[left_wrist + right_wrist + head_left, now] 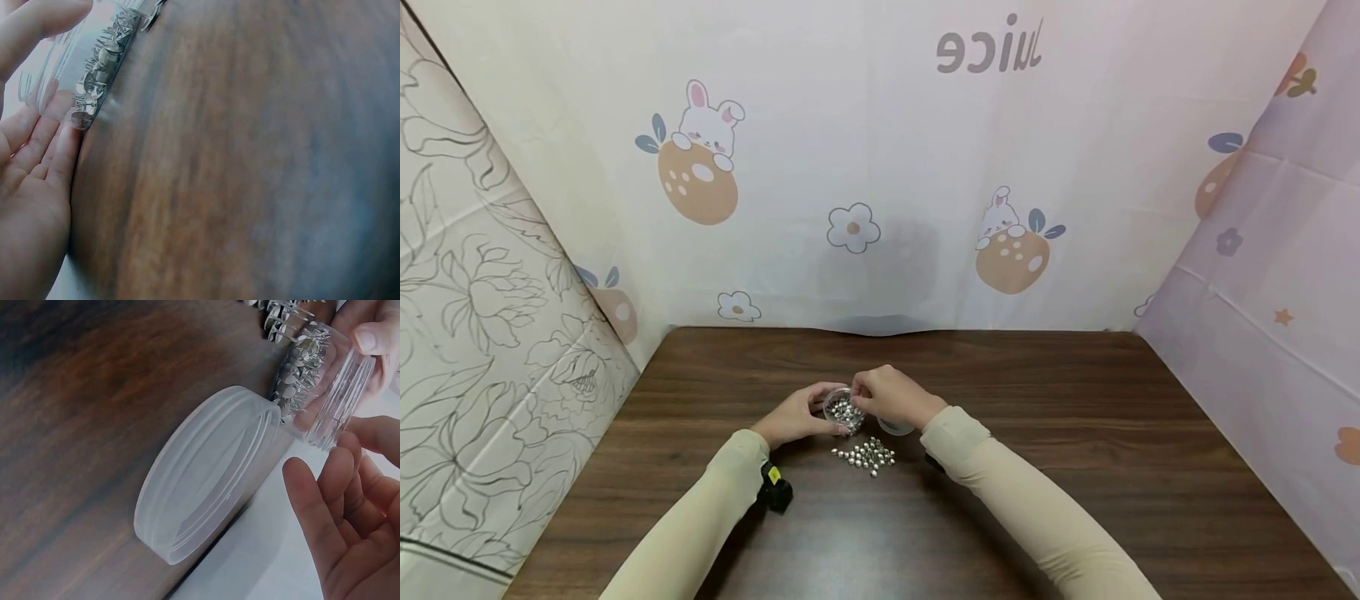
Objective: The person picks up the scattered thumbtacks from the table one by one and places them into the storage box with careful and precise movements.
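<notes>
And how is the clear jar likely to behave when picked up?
The clear jar probably feels stiff: its walls keep their round shape in the grip of the left hand. It seems bottom-heavy, with metal thumbtacks heaped low inside. Tilting could spill them, since the lid is off, lying beside it.

The clear lid (896, 429) is partly hidden by the right hand (891, 395) in the head view; whether anything is held in its fingertips cannot be told. Beside the left hand (34, 187), the tabletop (244, 162) is blurred and the jar (65, 59) is cropped at top. Beyond the right hand, loose tacks (275, 311) are cut off in its wrist view.
</notes>
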A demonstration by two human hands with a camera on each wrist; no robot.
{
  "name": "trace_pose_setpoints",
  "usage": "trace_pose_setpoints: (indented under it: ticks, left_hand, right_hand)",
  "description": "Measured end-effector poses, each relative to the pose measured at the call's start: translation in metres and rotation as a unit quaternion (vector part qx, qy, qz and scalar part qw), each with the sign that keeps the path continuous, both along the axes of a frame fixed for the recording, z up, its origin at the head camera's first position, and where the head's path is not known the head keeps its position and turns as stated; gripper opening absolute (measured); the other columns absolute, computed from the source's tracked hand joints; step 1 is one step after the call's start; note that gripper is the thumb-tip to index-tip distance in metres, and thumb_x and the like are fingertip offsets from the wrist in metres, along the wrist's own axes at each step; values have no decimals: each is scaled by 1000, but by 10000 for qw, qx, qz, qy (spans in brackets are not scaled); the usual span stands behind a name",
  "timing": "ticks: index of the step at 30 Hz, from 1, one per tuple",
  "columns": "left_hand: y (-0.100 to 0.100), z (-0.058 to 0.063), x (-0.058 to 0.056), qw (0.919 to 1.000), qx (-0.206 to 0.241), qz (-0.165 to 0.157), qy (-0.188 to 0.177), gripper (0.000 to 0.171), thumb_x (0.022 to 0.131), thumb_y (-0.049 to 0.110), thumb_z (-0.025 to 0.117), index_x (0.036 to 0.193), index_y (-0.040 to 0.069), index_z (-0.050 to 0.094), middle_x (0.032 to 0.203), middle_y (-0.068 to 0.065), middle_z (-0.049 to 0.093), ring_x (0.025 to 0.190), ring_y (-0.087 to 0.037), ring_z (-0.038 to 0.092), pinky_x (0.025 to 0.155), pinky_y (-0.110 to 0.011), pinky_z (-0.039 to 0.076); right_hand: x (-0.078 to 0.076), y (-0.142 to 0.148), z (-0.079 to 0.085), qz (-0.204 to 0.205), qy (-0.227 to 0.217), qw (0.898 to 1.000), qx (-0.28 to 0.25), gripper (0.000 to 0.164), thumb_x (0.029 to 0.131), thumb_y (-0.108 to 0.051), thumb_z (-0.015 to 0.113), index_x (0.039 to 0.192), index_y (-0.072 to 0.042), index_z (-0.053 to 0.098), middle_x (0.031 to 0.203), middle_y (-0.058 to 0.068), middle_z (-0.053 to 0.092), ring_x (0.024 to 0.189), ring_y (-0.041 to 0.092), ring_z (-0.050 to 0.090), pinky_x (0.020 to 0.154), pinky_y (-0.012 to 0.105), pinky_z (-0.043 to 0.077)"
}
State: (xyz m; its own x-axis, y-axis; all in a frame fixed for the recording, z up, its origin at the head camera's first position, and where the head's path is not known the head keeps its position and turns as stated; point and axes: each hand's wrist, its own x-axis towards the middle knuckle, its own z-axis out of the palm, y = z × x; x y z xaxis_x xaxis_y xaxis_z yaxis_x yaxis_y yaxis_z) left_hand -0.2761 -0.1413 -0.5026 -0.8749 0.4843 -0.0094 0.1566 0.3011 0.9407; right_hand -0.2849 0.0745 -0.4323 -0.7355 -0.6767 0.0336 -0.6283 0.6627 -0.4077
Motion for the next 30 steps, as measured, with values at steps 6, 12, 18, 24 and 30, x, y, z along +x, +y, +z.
trace_pose_setpoints:
  ticks: [6,12,18,24,30]
  left_hand:
    - [0,-1,-1,10000,-22,-12,8,68,70,33,81,130,29,50,120,1,59,107,-13,54,93,-46,45]
    - [-1,0,0,10000,18,-57,70,68,71,32,81,130,28,50,120,-1,60,106,-15,55,93,-47,45]
    - [0,-1,-1,9999,15,-75,90,70,70,31,82,132,26,49,120,-2,60,108,-15,54,94,-48,44]
    - [1,0,0,10000,-29,-61,34,71,72,26,81,134,23,47,123,-4,59,109,-16,53,94,-49,43]
    - [2,19,10,9999,-43,-166,15,70,75,20,79,136,16,46,126,-10,57,111,-20,53,94,-48,43]
  right_hand:
    - [2,4,1,4,9,10000,-37,7,93,-20,57,93,-15,62,70,-8,60,57,4,52,56,24,48]
    - [8,14,0,81,145,9998,-133,6,93,-20,57,90,-17,62,69,-10,60,57,3,53,55,24,48]
    - [18,27,2,103,202,9997,-129,6,93,-20,58,90,-17,62,69,-10,59,56,3,52,54,24,48]
    - [28,37,-2,187,61,9998,12,6,92,-19,58,89,-18,62,64,-8,58,52,3,48,52,23,46]
    - [33,43,-8,393,226,9990,-43,6,90,-14,60,86,-18,62,66,-9,56,54,1,48,52,22,46]
